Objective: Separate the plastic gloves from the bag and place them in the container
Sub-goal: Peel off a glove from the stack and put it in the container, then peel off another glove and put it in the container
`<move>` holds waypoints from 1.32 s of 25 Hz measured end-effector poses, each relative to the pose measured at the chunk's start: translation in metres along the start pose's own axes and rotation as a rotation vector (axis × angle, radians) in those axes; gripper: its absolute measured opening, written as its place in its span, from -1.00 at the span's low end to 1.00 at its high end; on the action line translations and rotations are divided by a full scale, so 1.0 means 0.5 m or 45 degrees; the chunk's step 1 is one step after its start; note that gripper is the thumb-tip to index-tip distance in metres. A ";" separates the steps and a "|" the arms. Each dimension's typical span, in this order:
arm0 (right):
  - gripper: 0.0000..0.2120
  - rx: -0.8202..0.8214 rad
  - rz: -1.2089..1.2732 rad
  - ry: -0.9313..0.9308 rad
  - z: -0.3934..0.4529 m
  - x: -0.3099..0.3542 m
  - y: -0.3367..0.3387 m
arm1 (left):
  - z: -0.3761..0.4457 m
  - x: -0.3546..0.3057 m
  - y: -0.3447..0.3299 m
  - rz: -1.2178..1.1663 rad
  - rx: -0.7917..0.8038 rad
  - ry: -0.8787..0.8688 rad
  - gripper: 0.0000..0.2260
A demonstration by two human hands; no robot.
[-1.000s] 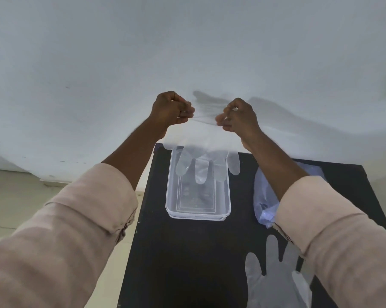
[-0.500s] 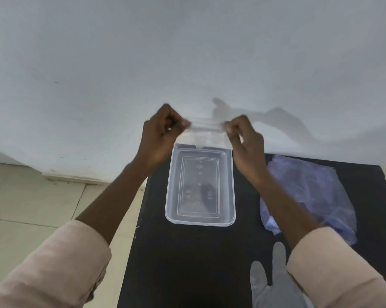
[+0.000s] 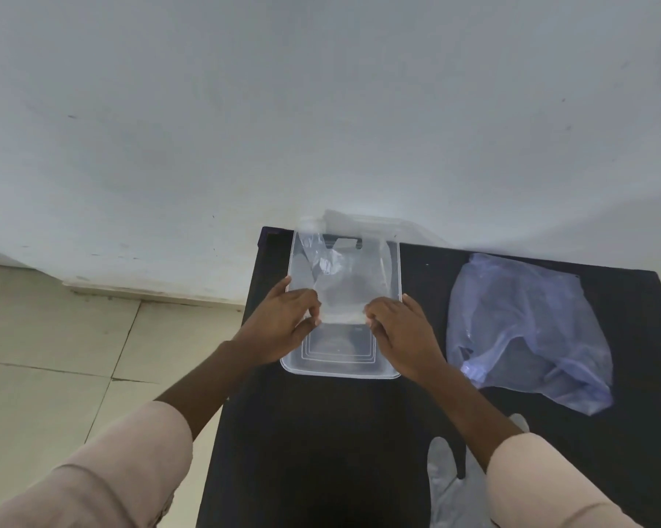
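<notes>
Both hands dropped from up against the wall down to the container since half a second ago, and the glove came with them. Now my left hand [image 3: 283,322] sits over the container's left rim, fingers curled, thumb and forefinger pinching the near left corner of the clear plastic glove [image 3: 340,287]. My right hand [image 3: 397,329] mirrors it at the right rim, fingertips closed on the glove's near right corner. Glove is spread flat-ish inside the clear container [image 3: 344,369], its finger end crumpled toward the far wall, cuff edge stretched between my two hands. Container stands on the black table [image 3: 321,432], far end close to the white wall [image 3: 321,108]. Bluish plastic bag [image 3: 527,329] lies crumpled on the table to the right of the container, apart from it, just beside my right forearm. Second clear glove [image 3: 450,485] lies flat at the table's near edge, partly under my right sleeve [image 3: 542,485]. Left sleeve [image 3: 112,470] hangs over the tiled floor [image 3: 55,356]. Whether the glove already touches the container bottom, can't tell.
</notes>
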State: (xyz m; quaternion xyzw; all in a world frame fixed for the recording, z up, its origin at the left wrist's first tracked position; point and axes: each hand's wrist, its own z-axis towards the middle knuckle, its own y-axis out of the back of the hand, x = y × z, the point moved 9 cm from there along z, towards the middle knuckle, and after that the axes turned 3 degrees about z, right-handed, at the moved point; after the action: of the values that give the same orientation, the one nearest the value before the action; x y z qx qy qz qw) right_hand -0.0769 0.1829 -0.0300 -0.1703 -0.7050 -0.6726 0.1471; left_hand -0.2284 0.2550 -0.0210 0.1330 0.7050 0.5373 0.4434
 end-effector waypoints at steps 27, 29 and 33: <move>-0.82 -0.255 0.833 -0.532 -0.119 0.016 0.150 | 0.034 -0.161 0.057 -0.792 0.079 0.148 -0.86; -0.82 -0.365 1.112 -0.760 -0.194 -0.031 0.139 | 0.027 -0.223 0.018 -0.932 0.156 0.191 -0.85; -0.84 -0.404 1.336 -1.010 -0.334 -0.091 0.106 | -0.004 -0.335 -0.079 -1.028 0.313 0.184 -0.83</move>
State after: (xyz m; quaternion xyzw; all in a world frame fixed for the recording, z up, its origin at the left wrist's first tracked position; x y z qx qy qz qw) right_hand -0.0163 0.0162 0.0065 -0.7434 -0.4224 -0.4940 0.1576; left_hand -0.1227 0.1272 0.0251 -0.1398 0.7886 0.2404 0.5484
